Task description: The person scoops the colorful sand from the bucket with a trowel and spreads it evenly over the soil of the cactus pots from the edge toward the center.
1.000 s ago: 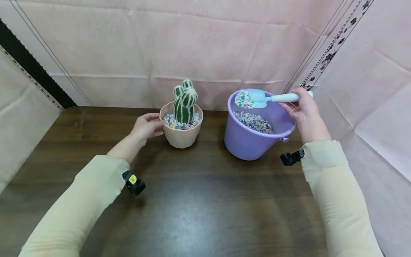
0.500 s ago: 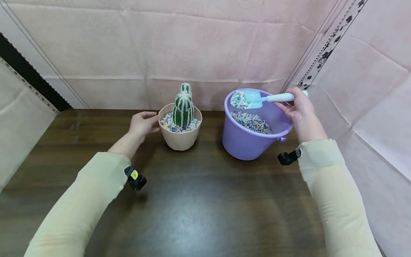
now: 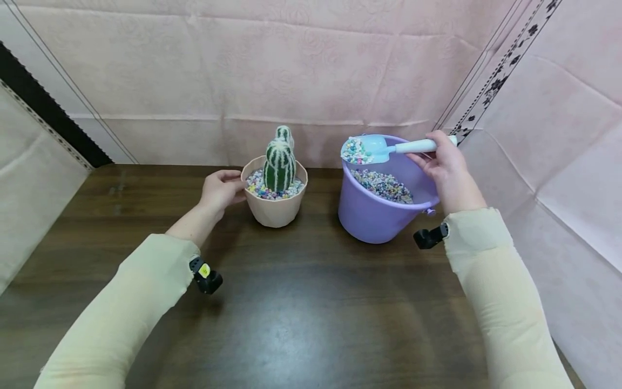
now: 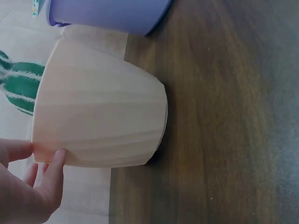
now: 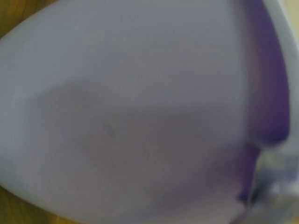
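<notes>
In the head view my left hand (image 3: pixel 221 190) is at the left rim of a beige flowerpot (image 3: pixel 275 212), its thumb and fingers spread about the edge. In the left wrist view the thumb (image 4: pixel 59 161) presses on the pot's wall. A green cactus with white fuzzy ribs (image 3: pixel 279 165) stands in the pot among pastel beads (image 3: pixel 257 187). My right hand (image 3: pixel 446 170) grips the handle of a light blue trowel (image 3: pixel 381 148). Its blade carries colourful beads and overlaps the left rim of a purple bucket (image 3: pixel 369 219). The right hand is hidden or blurred in the right wrist view.
Inside the bucket lies a bed of mixed small beads (image 3: pixel 384 186). Pot and bucket stand apart on a dark wooden table (image 3: pixel 291 302). Pale pink cloth (image 3: pixel 311 70) hangs right behind them and along the right side.
The trowel with its beads has moved left, toward the bucket's left rim. The pot and cactus have turned, so the cactus's side arm no longer shows. The left hand stays by the pot.
</notes>
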The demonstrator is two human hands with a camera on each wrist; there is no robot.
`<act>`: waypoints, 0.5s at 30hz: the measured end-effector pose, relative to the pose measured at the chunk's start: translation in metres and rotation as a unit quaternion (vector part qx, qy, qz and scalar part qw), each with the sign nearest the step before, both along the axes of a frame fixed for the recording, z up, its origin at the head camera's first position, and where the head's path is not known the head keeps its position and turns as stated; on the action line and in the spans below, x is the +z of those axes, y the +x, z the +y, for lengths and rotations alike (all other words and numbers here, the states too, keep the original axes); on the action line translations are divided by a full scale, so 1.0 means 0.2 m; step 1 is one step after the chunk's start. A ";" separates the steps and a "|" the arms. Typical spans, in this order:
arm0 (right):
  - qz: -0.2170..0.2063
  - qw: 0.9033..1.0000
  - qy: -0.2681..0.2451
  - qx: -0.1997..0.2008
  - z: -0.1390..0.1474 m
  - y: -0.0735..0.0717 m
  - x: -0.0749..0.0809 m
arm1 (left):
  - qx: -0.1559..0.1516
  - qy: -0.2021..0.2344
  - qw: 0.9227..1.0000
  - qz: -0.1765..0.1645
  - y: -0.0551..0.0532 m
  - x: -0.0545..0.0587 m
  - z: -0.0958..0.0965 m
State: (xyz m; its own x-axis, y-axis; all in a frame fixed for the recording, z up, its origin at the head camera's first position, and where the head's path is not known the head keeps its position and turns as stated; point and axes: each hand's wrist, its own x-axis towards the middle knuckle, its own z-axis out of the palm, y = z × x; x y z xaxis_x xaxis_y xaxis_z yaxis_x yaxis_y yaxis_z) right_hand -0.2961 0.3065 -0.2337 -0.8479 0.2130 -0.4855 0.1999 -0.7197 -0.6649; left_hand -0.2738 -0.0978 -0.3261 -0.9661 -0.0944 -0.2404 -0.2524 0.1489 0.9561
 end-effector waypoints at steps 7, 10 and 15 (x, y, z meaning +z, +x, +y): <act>0.002 0.999 0.031 0.020 -0.10 0.01 0.01 | 0.048 0.011 0.999 -0.010 -0.01 0.00 -0.01; 0.007 0.998 0.047 0.035 -0.14 0.00 0.00 | 0.041 0.011 0.999 -0.016 0.01 0.00 -0.01; 0.015 0.996 0.078 0.048 -0.22 -0.01 -0.01 | 0.028 0.018 0.999 -0.003 0.02 0.00 -0.01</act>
